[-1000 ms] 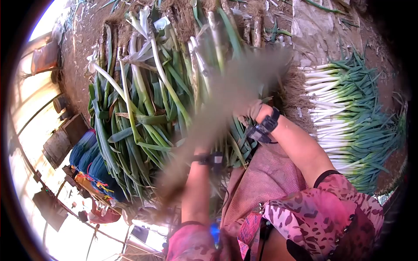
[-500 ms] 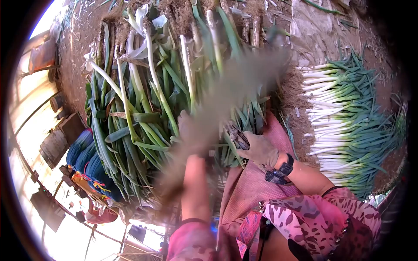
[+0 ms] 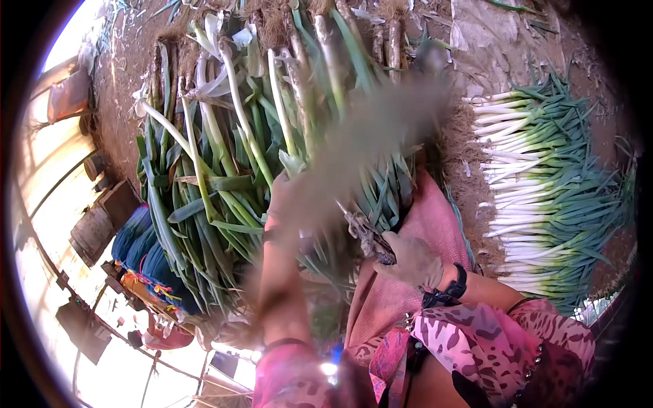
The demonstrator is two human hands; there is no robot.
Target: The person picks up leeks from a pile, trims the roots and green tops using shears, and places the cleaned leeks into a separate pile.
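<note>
A wide pile of unpeeled green onions (image 3: 224, 156), with long green leaves and brown roots, lies before me. My left hand (image 3: 280, 194), in a pale glove, is among their stalks beside a pale green leaf end; a grey blur hides most of its fingers. Lower right, my gloved right hand (image 3: 411, 262) is closed round one end of a ragged, dirt-covered grey piece (image 3: 367, 234). The far end of that piece points up and left, over the leaves. I cannot make out exactly what it is.
Peeled white-and-green onions (image 3: 524, 183) lie in a long row on the right. Blue bundles (image 3: 153, 251) sit at the left, near a wooden block (image 3: 115, 202). Pink sacking (image 3: 435, 217) covers my lap. A smear crosses the middle of the view.
My left hand has moved slightly up and left among the stalks. My right hand and the grey piece have shifted slightly down and right.
</note>
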